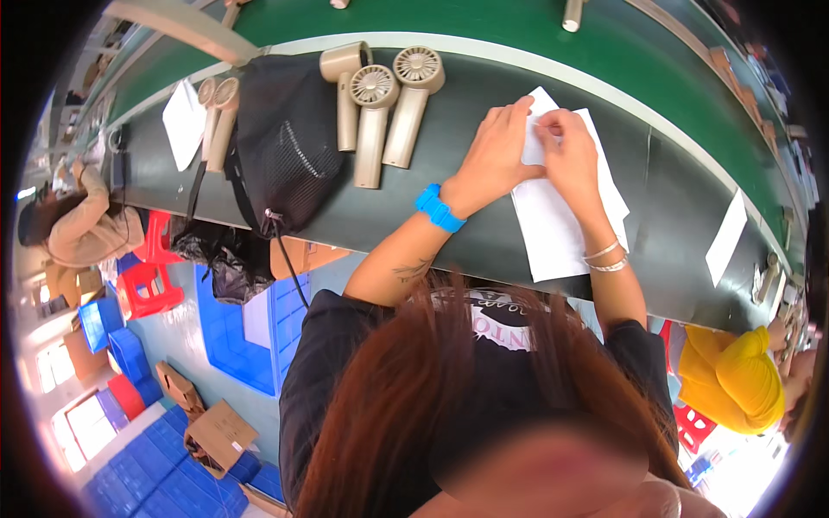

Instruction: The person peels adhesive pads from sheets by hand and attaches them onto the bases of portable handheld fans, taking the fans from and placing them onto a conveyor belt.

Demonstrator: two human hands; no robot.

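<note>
White paper sheets (553,229) lie fanned on the dark bench in front of me. My left hand (503,154) rests on their left edge, its thumb and forefinger spread apart. My right hand (570,155) lies over the sheets with thumb and forefinger pinched together; what they grip is too small to make out. Between the hands a pale patch of paper shows. To the left stand the nearest other things, three beige handheld fans (373,112) lying close together on the bench.
A black mesh drawstring bag (289,147) sits left of the fans, with more fans (222,121) and a white sheet (182,125) beyond it. Another sheet (726,239) lies at the right. A green belt (492,22) runs behind. People sit at both sides.
</note>
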